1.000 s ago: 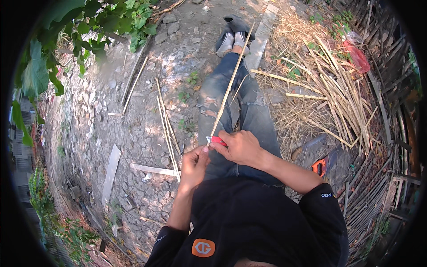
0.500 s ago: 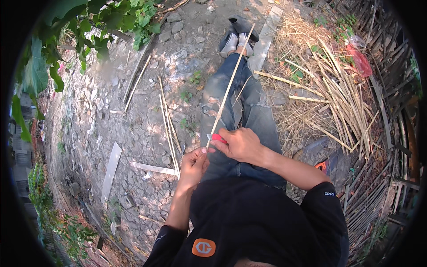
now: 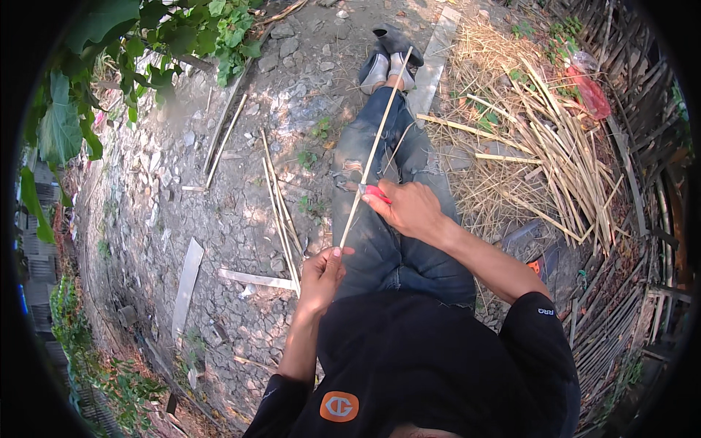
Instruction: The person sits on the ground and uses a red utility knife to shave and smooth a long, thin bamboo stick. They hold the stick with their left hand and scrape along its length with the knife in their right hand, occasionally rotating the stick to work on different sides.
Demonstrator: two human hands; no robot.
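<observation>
A long, thin bamboo strip (image 3: 379, 139) runs from my left hand (image 3: 323, 279) up over my outstretched legs toward my feet. Thumb and fingers of that hand pinch its near end, just above my lap. My right hand (image 3: 415, 210) is closed around a small red-handled knife (image 3: 377, 193). The knife's short blade, partly hidden by the fingers, lies against the strip around knee height. My jeans (image 3: 431, 182) are beneath both hands.
At the right, a heap of split bamboo strips (image 3: 569, 168) lies over pale shavings (image 3: 489, 66). An orange-handled tool (image 3: 537, 266) sits beside my right arm. Loose strips (image 3: 277, 204) and a flat board (image 3: 188, 285) lie at the left. Leaves (image 3: 62, 120) overhang the upper left.
My right hand and the knife have moved along the strip, away from my left hand and toward my feet. My left hand keeps its pinch on the near end.
</observation>
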